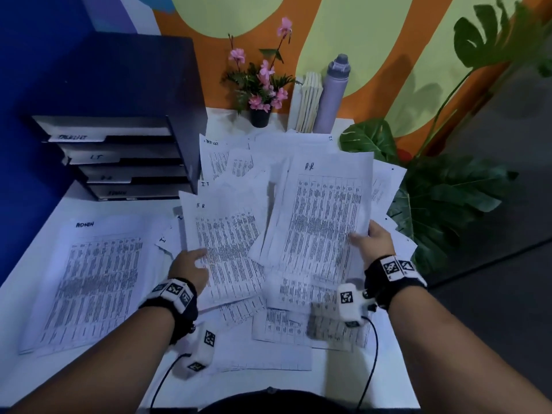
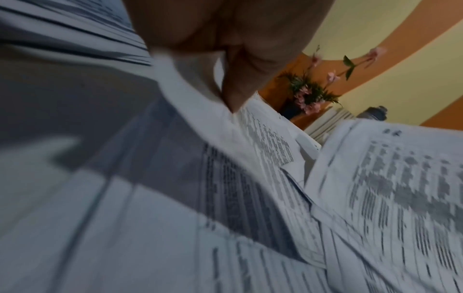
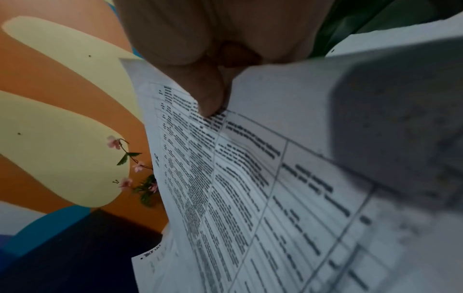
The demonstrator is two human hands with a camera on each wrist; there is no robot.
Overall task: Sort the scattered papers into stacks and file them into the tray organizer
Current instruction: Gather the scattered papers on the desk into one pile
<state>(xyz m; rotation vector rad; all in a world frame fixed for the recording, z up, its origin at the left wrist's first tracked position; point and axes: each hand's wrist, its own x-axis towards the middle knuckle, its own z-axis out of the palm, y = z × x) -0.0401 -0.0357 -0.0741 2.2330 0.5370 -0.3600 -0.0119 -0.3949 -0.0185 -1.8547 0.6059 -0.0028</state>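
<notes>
Printed sheets lie scattered over the white desk. My right hand pinches the right edge of a raised sheet headed "H-R", thumb on top; the right wrist view shows the thumb pressing on that sheet. My left hand grips the left edge of another "H R" sheet, and the left wrist view shows a thumb on its lifted edge. An "ADMIN" stack lies flat at the left. The black tray organizer with labelled shelves stands at the back left.
A potted pink flower, upright books and a grey bottle line the back wall. Large green leaves hang by the desk's right edge. More sheets, marked "IT" and "TASK LIST", lie under the held ones.
</notes>
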